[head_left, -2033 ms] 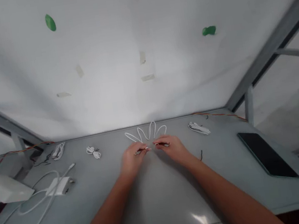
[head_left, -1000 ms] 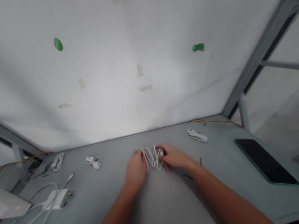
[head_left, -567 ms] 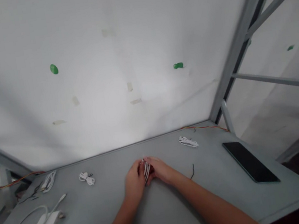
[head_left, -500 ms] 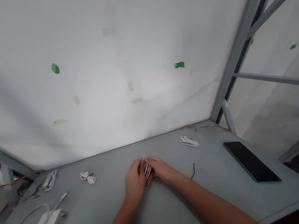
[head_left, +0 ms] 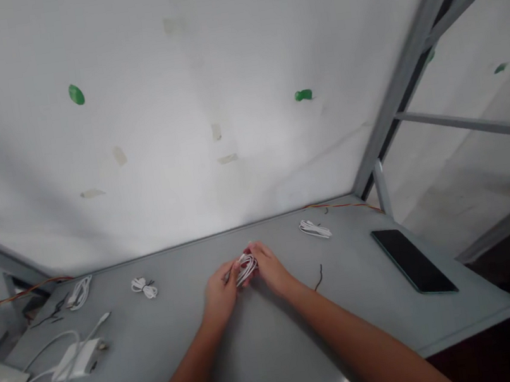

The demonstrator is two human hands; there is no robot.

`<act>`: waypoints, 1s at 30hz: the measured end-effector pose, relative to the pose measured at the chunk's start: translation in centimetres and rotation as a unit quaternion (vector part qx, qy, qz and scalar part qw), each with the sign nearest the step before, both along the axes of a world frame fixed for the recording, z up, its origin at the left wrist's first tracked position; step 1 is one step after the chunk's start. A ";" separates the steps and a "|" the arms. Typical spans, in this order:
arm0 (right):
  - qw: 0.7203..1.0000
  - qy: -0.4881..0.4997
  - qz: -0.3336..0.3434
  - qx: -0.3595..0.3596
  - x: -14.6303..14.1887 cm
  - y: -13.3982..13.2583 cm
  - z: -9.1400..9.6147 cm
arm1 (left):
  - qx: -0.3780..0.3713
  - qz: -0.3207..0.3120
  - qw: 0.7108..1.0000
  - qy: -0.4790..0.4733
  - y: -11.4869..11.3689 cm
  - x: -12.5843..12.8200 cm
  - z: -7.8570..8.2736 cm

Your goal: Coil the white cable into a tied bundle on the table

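A coiled white cable (head_left: 247,268) is held between both hands above the middle of the grey table. My left hand (head_left: 221,292) grips the coil's left side, thumb across the loops. On the other side, my right hand (head_left: 269,267) is closed around the coil's right edge, its fingertips partly hidden behind the loops. A short dark twist tie (head_left: 318,277) lies on the table to the right of my right forearm.
White cable bundles lie at the back right (head_left: 315,229), left (head_left: 144,288) and far left (head_left: 80,292). A white power adapter (head_left: 77,359) with a looping cord is at left. A dark tablet (head_left: 413,261) rests at right. Metal frame posts (head_left: 382,188) stand at the table's ends.
The coil has turned so more of its loops face me, and both hands have spread slightly around it. The whole view has shifted a little.
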State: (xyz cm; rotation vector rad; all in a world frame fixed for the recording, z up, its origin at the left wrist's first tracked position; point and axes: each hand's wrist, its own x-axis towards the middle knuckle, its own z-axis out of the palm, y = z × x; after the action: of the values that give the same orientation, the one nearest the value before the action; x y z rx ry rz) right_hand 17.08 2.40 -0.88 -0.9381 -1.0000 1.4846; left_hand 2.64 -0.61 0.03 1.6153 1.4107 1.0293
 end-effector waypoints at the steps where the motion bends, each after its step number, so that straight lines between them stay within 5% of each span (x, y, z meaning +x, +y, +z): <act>1: 1.000 0.000 0.008 0.000 -0.1 -0.1 0.1 | 0.013 0.006 1.000 0.007 0.0 0.1 0.0; 6: 0.996 -0.067 0.047 0.018 -1.0 -0.9 -0.1 | 0.052 0.067 0.996 0.013 0.1 0.4 -0.1; 11: 0.995 -0.102 -0.003 -0.009 -1.7 -0.8 -0.3 | 0.063 0.118 0.989 0.055 0.4 0.8 -0.2; 15: 0.985 -0.166 -0.052 -0.009 -1.0 -0.2 0.4 | 0.047 0.007 0.998 0.047 0.3 0.8 0.3; 19: 0.970 -0.236 0.042 0.034 4.0 0.0 3.0 | 0.013 -0.119 0.992 0.041 -0.1 0.2 0.7; 21: 0.919 -0.348 0.132 0.132 8.5 -0.3 4.6 | -0.015 -0.101 0.994 0.034 0.0 -0.4 0.7; 23: 0.834 -0.488 0.146 0.211 13.4 -0.9 5.7 | -0.061 -0.063 0.996 -0.001 0.3 -1.2 0.5; 25: 0.758 -0.590 0.184 0.210 17.5 -1.5 5.8 | -0.108 -0.040 0.992 -0.044 0.8 -1.9 0.2; 27: 0.734 -0.601 0.249 0.195 20.2 -1.8 5.1 | -0.132 -0.031 0.988 -0.075 1.2 -2.5 -0.1; 30: 0.749 -0.556 0.304 0.194 21.0 -0.9 3.5 | -0.145 -0.013 0.982 -0.120 1.6 -2.7 -0.3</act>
State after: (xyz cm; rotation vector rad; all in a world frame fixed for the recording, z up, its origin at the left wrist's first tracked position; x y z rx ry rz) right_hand 38.06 1.45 2.64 -1.2475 -2.5831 0.9977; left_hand -0.06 0.96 -0.31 1.2528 1.3038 0.9209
